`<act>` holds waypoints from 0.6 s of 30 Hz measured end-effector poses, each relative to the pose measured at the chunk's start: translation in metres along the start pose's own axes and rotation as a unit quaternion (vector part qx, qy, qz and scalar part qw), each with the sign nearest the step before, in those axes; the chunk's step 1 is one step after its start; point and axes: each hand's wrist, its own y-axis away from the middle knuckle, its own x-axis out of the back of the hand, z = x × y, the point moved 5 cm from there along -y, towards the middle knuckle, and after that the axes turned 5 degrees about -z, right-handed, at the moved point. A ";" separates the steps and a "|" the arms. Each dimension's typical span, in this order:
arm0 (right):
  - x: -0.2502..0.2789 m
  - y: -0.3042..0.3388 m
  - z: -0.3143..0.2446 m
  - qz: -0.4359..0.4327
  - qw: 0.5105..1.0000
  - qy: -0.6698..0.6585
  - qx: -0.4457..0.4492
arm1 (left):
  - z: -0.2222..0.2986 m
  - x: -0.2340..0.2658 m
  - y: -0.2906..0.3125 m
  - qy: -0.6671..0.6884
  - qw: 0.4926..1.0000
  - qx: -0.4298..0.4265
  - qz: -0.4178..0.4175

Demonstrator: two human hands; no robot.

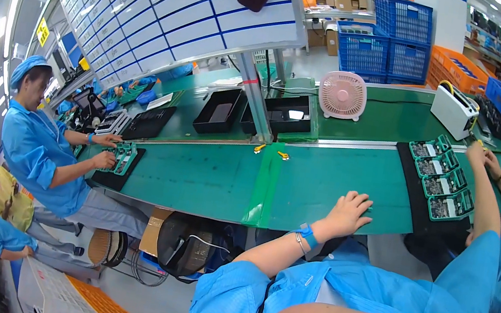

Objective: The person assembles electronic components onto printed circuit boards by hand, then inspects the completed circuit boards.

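Note:
My left hand [347,215] rests palm down near the front edge of the green work surface [216,167], fingers spread and not gripping anything. A blue band is around that wrist. Far to the right, my right hand [476,153] reaches past a row of green trays [440,178] holding circuit boards, which sit on a black mat [411,187]. Its fingers look closed near a small yellow piece; what they hold is too small to make out. A co-worker's hand [492,165], with a dark bracelet, is right beside it. A white box-shaped device [453,112] stands just beyond.
A pink fan [342,96] stands behind the metal rail. Black bins [218,111] lie left of a post carrying a whiteboard [175,9]. At left, another person [43,132] handles green trays [123,160]. Blue crates [400,43] are stacked at the back.

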 end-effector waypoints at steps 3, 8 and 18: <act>0.009 0.021 -0.163 -0.110 0.990 0.009 0.093 | -0.023 0.009 0.022 -0.044 0.995 0.088 -0.020; 0.079 0.168 -0.413 -0.140 0.916 -0.071 0.369 | -0.030 0.027 0.061 -0.096 0.986 0.138 -0.017; 0.007 0.458 -0.593 -0.163 0.746 -0.322 0.559 | -0.004 0.037 0.140 -0.130 0.983 0.123 0.041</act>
